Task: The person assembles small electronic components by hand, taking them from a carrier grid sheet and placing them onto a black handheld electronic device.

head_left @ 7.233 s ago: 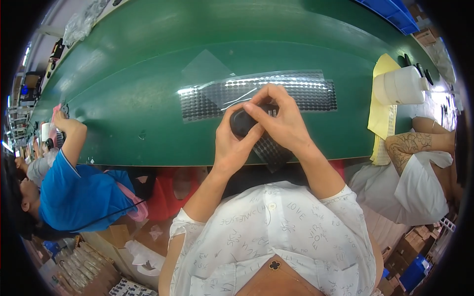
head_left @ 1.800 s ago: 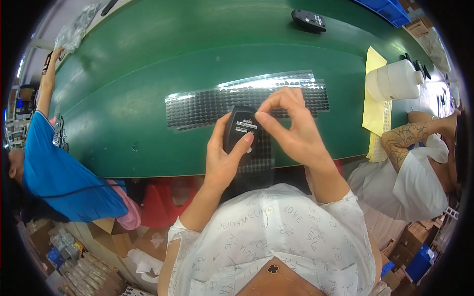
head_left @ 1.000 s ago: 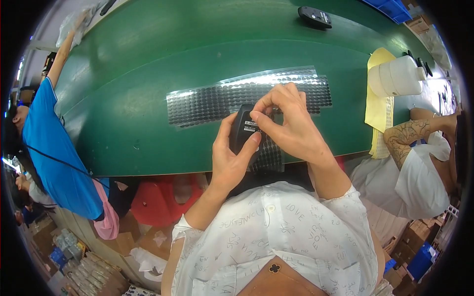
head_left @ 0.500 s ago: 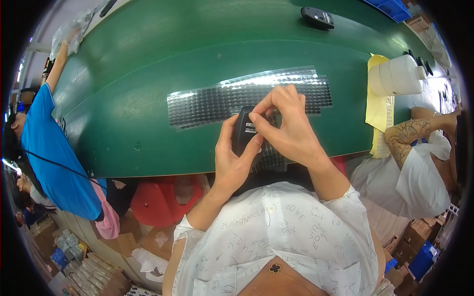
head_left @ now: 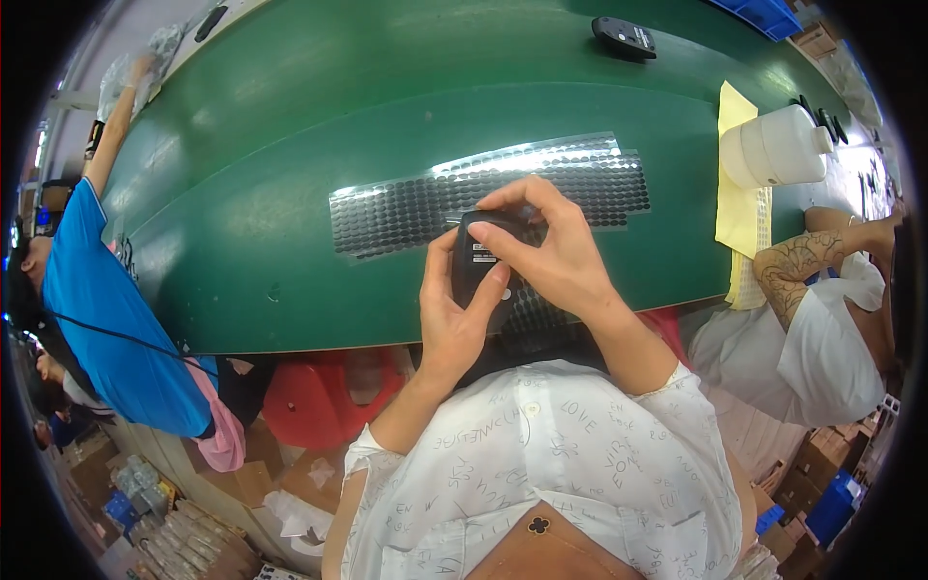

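Observation:
A black computer mouse (head_left: 467,280) is held above the near edge of the green table, its underside with white labels facing up. My left hand (head_left: 448,319) wraps round its left side, with the thumb across the lower part. My right hand (head_left: 556,246) grips the far end, its thumb pressed on the underside and its fingers curled behind. Whether a small sticker lies under that thumb is hidden. Just beyond the hands, clear sheets of round black stickers (head_left: 387,215) lie flat on the table, and another sticker sheet (head_left: 532,307) shows below the mouse.
Another black mouse (head_left: 624,39) lies upside down at the far right. A white plastic bottle (head_left: 776,147) rests on yellow paper (head_left: 732,208) at the right. A co-worker in blue (head_left: 111,309) reaches over the table at the left; another in white (head_left: 797,358) sits at the right.
My right hand has shifted left from a pinch over the mouse, and its thumb now presses on the far end. The mouse has moved slightly left. The left co-worker's arm has shifted a little.

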{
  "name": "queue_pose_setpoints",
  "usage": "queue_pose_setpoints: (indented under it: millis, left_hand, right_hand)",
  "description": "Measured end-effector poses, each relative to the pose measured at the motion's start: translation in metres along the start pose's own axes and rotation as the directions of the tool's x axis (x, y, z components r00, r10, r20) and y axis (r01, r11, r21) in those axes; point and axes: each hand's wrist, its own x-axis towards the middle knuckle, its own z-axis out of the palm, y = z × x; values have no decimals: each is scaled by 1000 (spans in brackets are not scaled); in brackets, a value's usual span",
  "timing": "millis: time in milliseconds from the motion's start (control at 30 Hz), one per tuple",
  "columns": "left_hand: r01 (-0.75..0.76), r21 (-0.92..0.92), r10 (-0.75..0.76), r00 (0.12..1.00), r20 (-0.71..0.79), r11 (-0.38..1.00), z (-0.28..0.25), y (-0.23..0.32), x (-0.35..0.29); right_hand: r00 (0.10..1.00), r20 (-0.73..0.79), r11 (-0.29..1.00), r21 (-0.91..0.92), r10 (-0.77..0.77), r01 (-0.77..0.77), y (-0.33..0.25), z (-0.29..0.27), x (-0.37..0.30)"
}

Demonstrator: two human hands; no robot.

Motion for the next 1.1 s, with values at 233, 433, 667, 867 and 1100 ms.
queue_pose_setpoints:
  millis: [233,433,667,867,1100]
  left_hand:
    - [103,-190,-89,993,81,976,-8,6,2]
    - [-249,166,196,939,281,954,-28,19,5]
    - [-516,377,340,830,442,769,-24,32,11]
    - [-588,425,372,789,489,688,-24,37,14]
    - [-554,442,342,812,472,705,-19,41,16]
  right_hand:
    - [998,63,995,103,-21,14,5,-11,6]
    - [861,115,821,-263,-495,507,-2,-33,5]
    - [871,224,808,-326,-438,490,-24,-45,5]
    - [876,231,796,-369,-422,481,-32,-48,1]
    - [838,283,736,-401,-467,546,-34,-52,7]
